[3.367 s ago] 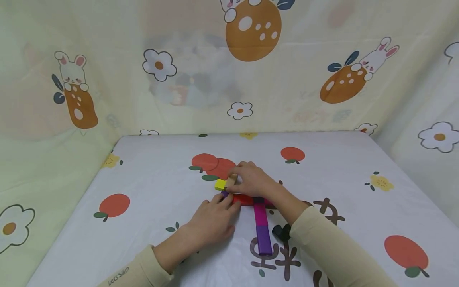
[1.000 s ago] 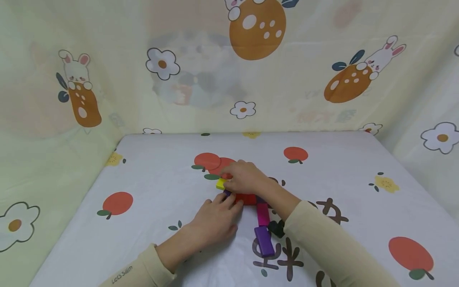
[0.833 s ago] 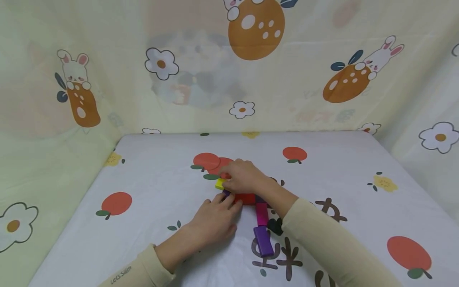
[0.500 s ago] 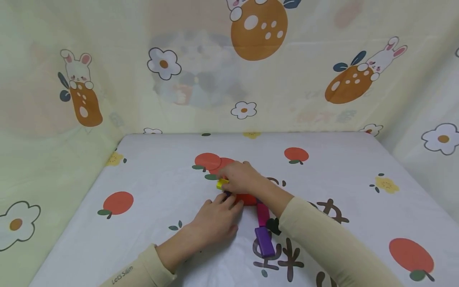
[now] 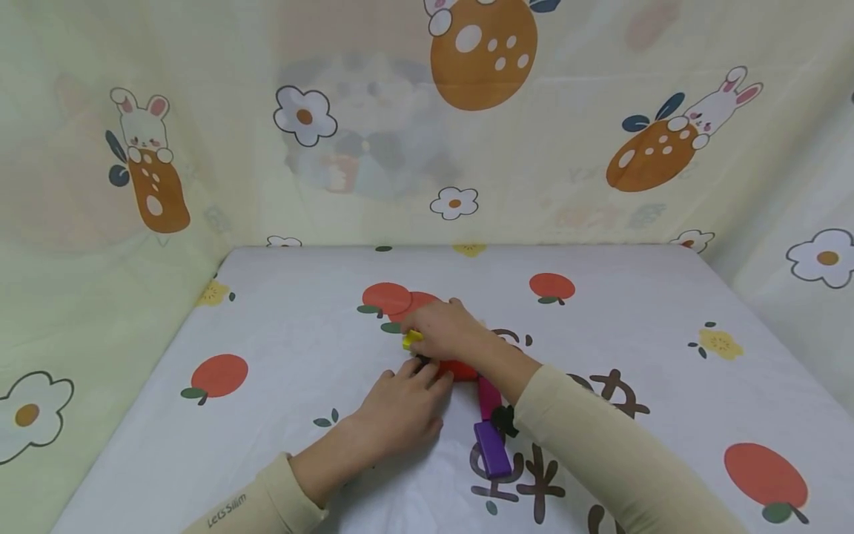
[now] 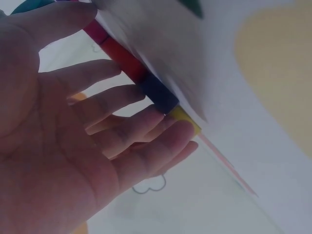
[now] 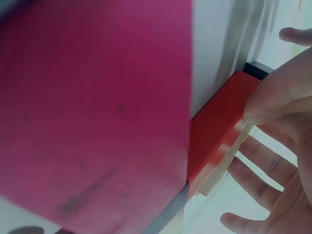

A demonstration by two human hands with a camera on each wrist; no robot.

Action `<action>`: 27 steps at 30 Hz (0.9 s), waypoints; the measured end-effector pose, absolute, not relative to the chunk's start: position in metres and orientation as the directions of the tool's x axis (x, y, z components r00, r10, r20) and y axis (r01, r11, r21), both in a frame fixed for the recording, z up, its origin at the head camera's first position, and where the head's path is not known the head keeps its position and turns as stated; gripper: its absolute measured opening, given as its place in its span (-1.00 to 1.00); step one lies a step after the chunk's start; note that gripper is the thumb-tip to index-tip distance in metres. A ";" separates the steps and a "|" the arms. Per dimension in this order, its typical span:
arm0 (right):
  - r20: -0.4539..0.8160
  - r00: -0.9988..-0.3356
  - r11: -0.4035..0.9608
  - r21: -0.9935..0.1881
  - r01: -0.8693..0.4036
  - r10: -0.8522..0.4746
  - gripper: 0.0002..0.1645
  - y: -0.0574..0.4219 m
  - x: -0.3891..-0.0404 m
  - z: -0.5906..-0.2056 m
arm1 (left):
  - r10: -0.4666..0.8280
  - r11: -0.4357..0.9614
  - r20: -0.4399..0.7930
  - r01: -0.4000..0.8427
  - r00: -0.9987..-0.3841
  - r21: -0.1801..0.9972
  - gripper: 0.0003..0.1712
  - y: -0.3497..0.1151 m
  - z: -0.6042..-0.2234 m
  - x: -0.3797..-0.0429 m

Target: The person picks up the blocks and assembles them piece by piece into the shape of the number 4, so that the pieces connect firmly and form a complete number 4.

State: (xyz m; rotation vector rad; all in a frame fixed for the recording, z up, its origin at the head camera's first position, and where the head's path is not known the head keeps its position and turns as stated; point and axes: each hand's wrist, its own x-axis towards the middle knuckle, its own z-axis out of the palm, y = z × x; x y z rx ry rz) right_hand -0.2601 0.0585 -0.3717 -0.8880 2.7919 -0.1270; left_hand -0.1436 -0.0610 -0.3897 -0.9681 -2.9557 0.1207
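Note:
Building blocks lie joined in a line on the table. In the head view my right hand [image 5: 447, 330] reaches over the line, thumb and index finger pinching a small yellow block [image 5: 412, 340] at its far left end. My left hand [image 5: 400, 408] rests its outstretched fingertips along the near side, by a dark blue block [image 6: 160, 93] and a red block [image 5: 458, 371]. A plain wooden block [image 7: 217, 173] stands behind the red one in the right wrist view. Toward the front run a pink block [image 5: 489, 398] and a purple block [image 5: 492, 449], the purple one slightly askew.
A small black piece [image 5: 504, 420] lies right of the pink block, close to the right sleeve [image 5: 587, 437]. The white tablecloth [image 5: 287, 326] carries printed fruit and lettering. Patterned cloth curtains [image 5: 373, 170] hang behind and at both sides.
My right hand has left the wooden block and shifted left onto the yellow block, its forearm coming lower and left. The purple block has turned slightly. My left hand stays in place.

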 end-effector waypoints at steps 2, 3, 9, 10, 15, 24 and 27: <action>-0.173 -0.800 0.819 -0.143 -0.556 -0.574 -0.62 0.058 -0.260 -0.372 | 0.592 0.804 -0.003 0.590 -0.806 -0.077 -0.34 -0.061 -0.390 -0.144; -0.172 -0.800 0.818 -0.142 -0.557 -0.574 -0.62 0.057 -0.260 -0.372 | 0.591 0.804 -0.007 0.590 -0.806 -0.074 -0.34 -0.061 -0.390 -0.144; -0.153 -0.800 0.813 -0.158 -0.560 -0.581 -0.66 0.055 -0.261 -0.372 | 0.585 0.808 -0.014 0.585 -0.811 -0.073 -0.33 -0.061 -0.391 -0.144; -0.155 -0.801 0.815 -0.165 -0.556 -0.578 -0.67 0.055 -0.261 -0.373 | 0.585 0.808 -0.015 0.584 -0.811 -0.074 -0.33 -0.061 -0.391 -0.144; -0.169 -0.808 0.825 -0.165 -0.541 -0.564 -0.65 0.054 -0.262 -0.374 | 0.588 0.806 -0.012 0.587 -0.809 -0.075 -0.33 -0.062 -0.392 -0.144; -0.126 -0.813 0.820 -0.165 -0.548 -0.568 -0.63 0.057 -0.261 -0.366 | 0.592 0.803 0.000 0.590 -0.806 -0.090 -0.32 -0.062 -0.392 -0.145; -0.111 -0.818 0.820 -0.183 -0.542 -0.565 -0.57 0.063 -0.262 -0.362 | 0.586 0.806 -0.019 0.586 -0.810 -0.083 -0.30 -0.061 -0.392 -0.146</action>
